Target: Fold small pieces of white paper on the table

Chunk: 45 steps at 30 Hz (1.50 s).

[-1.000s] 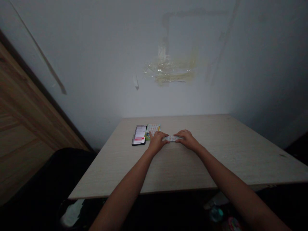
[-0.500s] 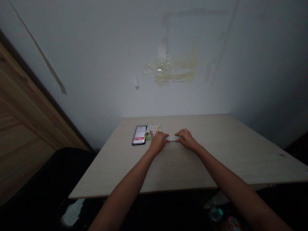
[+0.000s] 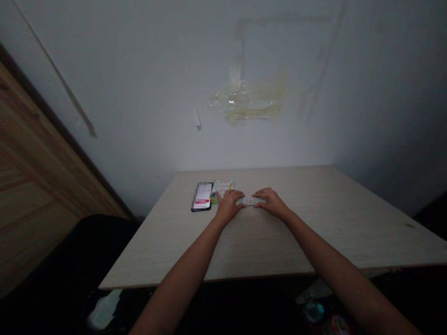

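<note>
**Both hands on a blister pack at a pale wood-look table, dim room**

Pretty dim shot from a head-worn camera, but here's what's going on. The left hand (image 3: pixel 228 207) and right hand (image 3: pixel 272 203) are both closed around opposite ends of a pale, silvery blister pack (image 3: pixel 249 200). Only the middle of it shows between them. The grip looks like a firm pinch from each side, not a loose touch, though I can't tell if the pack is pressed to the surface or raised a bit above it. It sits around the middle of the far half of the tabletop (image 3: pixel 265 246), with both forearms reaching in from the bottom of the view.

Just beyond the left hand is a flat printed carton (image 3: pixel 221 187) in white, green and orange, with the fingers right up near its corner. Next to that lies a black smartphone (image 3: pixel 201 196), its screen lit but pixelated, so no reading it.

The table's far edge meets a scuffed white wall (image 3: pixel 286 139) with a yellowed patch of old tape residue (image 3: pixel 246 104). On the left there's a wooden panel (image 3: pixel 31 163) and a dark rounded shape (image 3: pixel 94 246), and below the table is some dim clutter (image 3: pixel 314 302) that's too dark to make out.
</note>
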Available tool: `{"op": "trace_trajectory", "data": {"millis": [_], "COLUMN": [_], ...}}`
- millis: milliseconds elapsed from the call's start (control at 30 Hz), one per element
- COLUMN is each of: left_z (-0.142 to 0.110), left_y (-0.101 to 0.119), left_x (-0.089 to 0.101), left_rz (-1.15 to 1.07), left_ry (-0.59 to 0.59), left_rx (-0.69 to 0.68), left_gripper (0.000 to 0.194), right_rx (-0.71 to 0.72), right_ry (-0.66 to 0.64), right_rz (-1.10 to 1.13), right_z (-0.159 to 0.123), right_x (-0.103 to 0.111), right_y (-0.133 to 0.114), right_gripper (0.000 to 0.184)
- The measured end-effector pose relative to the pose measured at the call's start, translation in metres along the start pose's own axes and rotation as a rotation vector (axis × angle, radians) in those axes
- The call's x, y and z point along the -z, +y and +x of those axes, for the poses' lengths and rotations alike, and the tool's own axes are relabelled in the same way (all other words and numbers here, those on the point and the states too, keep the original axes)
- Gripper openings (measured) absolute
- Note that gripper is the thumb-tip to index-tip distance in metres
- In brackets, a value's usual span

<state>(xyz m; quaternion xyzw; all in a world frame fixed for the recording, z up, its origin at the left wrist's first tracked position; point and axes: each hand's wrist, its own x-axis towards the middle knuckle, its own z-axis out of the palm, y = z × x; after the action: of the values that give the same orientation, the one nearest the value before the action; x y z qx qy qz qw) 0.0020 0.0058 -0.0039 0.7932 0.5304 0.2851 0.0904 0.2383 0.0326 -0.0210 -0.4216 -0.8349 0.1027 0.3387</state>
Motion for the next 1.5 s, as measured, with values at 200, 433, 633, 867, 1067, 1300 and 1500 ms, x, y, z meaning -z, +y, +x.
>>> {"op": "trace_trajectory", "data": {"millis": [200,433,633,867,1067,1300,1500], "left_z": [-0.002,-0.002,-0.001,-0.001,-0.003,-0.003,-0.004], "left_y": [0.003,0.006,0.005,0.004,0.005,0.005,0.004], "left_x": [0.003,-0.001,-0.002,-0.002,-0.001,-0.001,-0.003], "left_rz": [0.034,0.116,0.111,0.039,-0.002,-0.020,0.003], "left_ry": [0.003,0.016,0.009,0.041,0.061,0.075,0.083], "left_rx": [-0.008,-0.034,-0.032,-0.006,-0.002,-0.010,-0.021], "left_gripper": [0.030,0.029,0.026,0.028,0.028,0.025,0.032], "right_rx": [-0.004,-0.067,-0.071,-0.019,0.043,0.042,0.038], "right_ry": [-0.021,-0.015,-0.019,-0.011,0.033,0.064,0.081], "right_rz": [-0.028,-0.102,-0.128,-0.083,0.005,0.052,0.053], "right_z": [-0.001,0.000,-0.001,0.001,0.001,0.001,0.000], "right_x": [0.003,0.005,0.007,0.004,-0.001,0.000,0.006], "right_y": [-0.004,-0.013,-0.018,-0.010,-0.002,-0.010,-0.017], "right_gripper": [0.039,0.031,0.030,0.032,0.023,0.014,0.008]}}
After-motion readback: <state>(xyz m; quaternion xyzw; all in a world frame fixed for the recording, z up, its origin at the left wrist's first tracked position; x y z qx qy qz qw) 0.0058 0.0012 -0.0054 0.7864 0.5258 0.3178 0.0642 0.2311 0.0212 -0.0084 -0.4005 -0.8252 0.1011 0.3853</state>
